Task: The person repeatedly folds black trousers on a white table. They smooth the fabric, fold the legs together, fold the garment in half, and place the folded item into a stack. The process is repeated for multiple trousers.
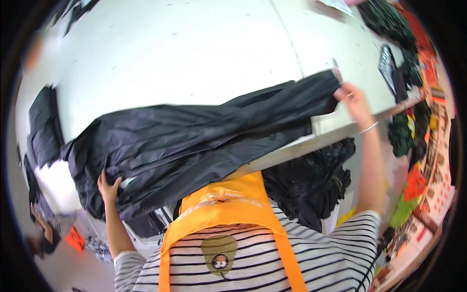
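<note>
From the head view, can see 1 black garment (pixel 204 131) stretched lengthwise on a white table (pixel 204 53), along the near edge, with a lower part passing over that edge toward an orange apron (pixel 219 199). Notice 2 hands well apart, near opposite ends: a left hand (pixel 109 189) set against the bunched end, thumb and fingers spread rather than gripping, and a right hand (pixel 354 101) at the narrow end, fingers bent. Cannot tell, because of blur, whether pinched on the garment or on a slim thing (pixel 336 70) beside it. Probably laid so to keep the length drawn out and within reach; likely steadied at left against sliding. Looks thin, smooth and slightly shiny, creased in long folds, most rumpled at left. Notice also a black heap (pixel 311 182) below the table edge, perhaps put there to leave room above.
</note>
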`<state>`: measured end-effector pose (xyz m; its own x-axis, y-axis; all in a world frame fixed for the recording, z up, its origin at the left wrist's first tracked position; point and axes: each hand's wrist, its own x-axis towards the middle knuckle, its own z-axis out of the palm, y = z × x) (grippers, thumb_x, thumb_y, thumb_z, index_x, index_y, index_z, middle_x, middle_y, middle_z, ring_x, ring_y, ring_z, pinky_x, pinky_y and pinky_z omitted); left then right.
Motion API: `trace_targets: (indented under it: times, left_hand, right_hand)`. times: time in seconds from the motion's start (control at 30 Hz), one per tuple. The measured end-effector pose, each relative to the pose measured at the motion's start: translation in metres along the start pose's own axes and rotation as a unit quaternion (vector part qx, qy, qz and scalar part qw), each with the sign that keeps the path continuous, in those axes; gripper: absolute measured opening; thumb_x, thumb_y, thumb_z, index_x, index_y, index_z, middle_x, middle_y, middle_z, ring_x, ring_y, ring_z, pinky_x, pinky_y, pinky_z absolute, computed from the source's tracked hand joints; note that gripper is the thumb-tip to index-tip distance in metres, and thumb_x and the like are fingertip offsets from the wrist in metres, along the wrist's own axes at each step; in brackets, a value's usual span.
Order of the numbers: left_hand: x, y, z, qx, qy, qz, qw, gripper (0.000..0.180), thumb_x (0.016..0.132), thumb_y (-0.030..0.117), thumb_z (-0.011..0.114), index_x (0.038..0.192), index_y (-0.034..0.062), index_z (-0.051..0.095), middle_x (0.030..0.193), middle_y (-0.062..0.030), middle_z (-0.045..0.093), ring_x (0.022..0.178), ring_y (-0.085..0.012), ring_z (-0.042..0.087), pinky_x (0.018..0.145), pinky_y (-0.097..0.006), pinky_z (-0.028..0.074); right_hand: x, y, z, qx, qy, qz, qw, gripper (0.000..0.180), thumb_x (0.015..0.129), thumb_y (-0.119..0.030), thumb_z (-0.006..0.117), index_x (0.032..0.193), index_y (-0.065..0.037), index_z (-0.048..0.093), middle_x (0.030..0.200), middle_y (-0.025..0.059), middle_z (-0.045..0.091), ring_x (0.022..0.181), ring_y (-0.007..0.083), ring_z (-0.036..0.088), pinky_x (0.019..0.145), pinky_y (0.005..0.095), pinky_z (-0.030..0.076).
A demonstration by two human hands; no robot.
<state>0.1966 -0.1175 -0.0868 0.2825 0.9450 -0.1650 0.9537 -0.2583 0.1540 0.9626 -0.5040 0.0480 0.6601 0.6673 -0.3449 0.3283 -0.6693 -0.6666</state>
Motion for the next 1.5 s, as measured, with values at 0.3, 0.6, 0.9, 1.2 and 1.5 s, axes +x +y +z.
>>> trace_targets:
  times: [0.3, 0.6, 0.9, 1.2, 1.5]
  left_hand:
    - [-0.006, 0.023, -0.028, 0.001, 0.015, -0.073, 0.997, 0.093, 0.065, 0.048, 0.076, 0.14, 0.0124, 0.035, 0.147, -0.0169, 0.029, 0.127, -0.037, 0.039, 0.097, -0.043, 0.041]
    - [-0.035, 0.051, -0.02, 0.133, 0.11, -0.048, 0.984, 0.078, 0.067, 0.005, 0.068, 0.138, 0.0159, 0.037, 0.144, -0.0056, 0.036, 0.13, -0.0233, 0.037, 0.104, -0.044, 0.032]
    - [-0.042, 0.026, -0.007, 0.013, 0.079, -0.016, 0.997, 0.076, 0.065, -0.003, 0.057, 0.137, 0.0134, 0.039, 0.144, -0.0052, 0.037, 0.134, -0.023, 0.032, 0.108, -0.045, 0.025]
    - [-0.037, 0.025, -0.005, -0.029, 0.089, -0.025, 0.995, 0.07, 0.064, -0.002, 0.053, 0.132, 0.0137, 0.046, 0.141, -0.005, 0.041, 0.13, -0.022, 0.036, 0.104, -0.046, 0.025]
    - [-0.03, 0.017, -0.01, -0.077, 0.083, -0.076, 0.991, 0.068, 0.07, 0.014, 0.063, 0.134, 0.0134, 0.042, 0.145, -0.006, 0.034, 0.133, -0.0224, 0.032, 0.1, -0.054, 0.029]
  right_hand:
    - [0.139, -0.208, -0.149, 0.343, 0.021, -0.271, 0.899, 0.027, 0.092, -0.016, 0.052, 0.115, -0.003, 0.057, 0.115, 0.0077, 0.06, 0.105, 0.0182, 0.057, 0.094, 0.0329, 0.044]
    - [0.15, 0.055, -0.023, 0.431, -0.016, -0.009, 0.902, 0.01, 0.086, -0.011, 0.05, 0.088, -0.004, 0.057, 0.097, 0.0084, 0.06, 0.093, 0.021, 0.057, 0.093, 0.0341, 0.043]
    - [0.154, -0.147, 0.156, -0.347, 0.008, -0.247, 0.905, 0.027, 0.09, -0.023, 0.052, 0.101, -0.001, 0.063, 0.092, 0.0207, 0.064, 0.088, 0.0363, 0.062, 0.077, 0.0385, 0.048]
    - [0.052, -0.511, 0.623, -0.025, -0.16, -0.547, 0.821, 0.038, 0.088, -0.032, 0.055, 0.109, -0.002, 0.062, 0.104, 0.0191, 0.063, 0.101, 0.035, 0.057, 0.087, 0.0388, 0.046]
    - [0.057, -0.645, 0.748, -0.289, -0.083, -0.535, 0.789, 0.031, 0.089, -0.028, 0.054, 0.113, -0.01, 0.057, 0.111, 0.0141, 0.061, 0.103, 0.0349, 0.057, 0.087, 0.0423, 0.045]
